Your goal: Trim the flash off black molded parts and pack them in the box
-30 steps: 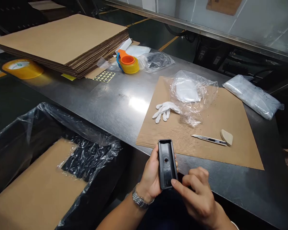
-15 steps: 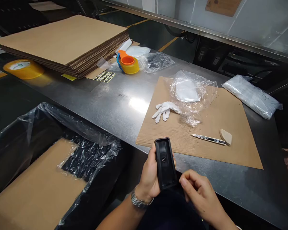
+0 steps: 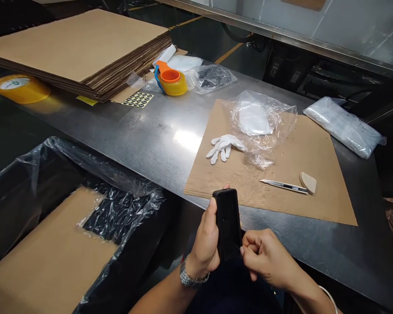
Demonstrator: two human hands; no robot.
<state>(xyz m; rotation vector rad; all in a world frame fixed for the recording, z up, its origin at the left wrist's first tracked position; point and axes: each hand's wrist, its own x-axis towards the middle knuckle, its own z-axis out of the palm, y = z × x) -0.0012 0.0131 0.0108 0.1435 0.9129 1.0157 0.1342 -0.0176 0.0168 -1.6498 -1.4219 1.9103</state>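
Head view: the left hand (image 3: 205,242) clamps the black part (image 3: 228,222) by the table's (image 3: 144,144) near edge; the right hand (image 3: 267,258) curls at its right side, grip unclear. Handling looks unfinished, the remainder untold.

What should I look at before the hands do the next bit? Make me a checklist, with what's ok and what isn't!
1. Black case held firmly: ok, the left hand is wrapped around it.
2. Right hand touching the case: cannot tell; its curled fingers are right by the lower end.
3. Inside of the case clean: cannot tell, it looks too dark.
4. Knife away from both hands: ok, it lies on the cardboard.
5. Knife closed: cannot tell, too small to judge.
6. Gloves on: not ok if they're needed; both hands are bare, and a white glove lies on the cardboard.
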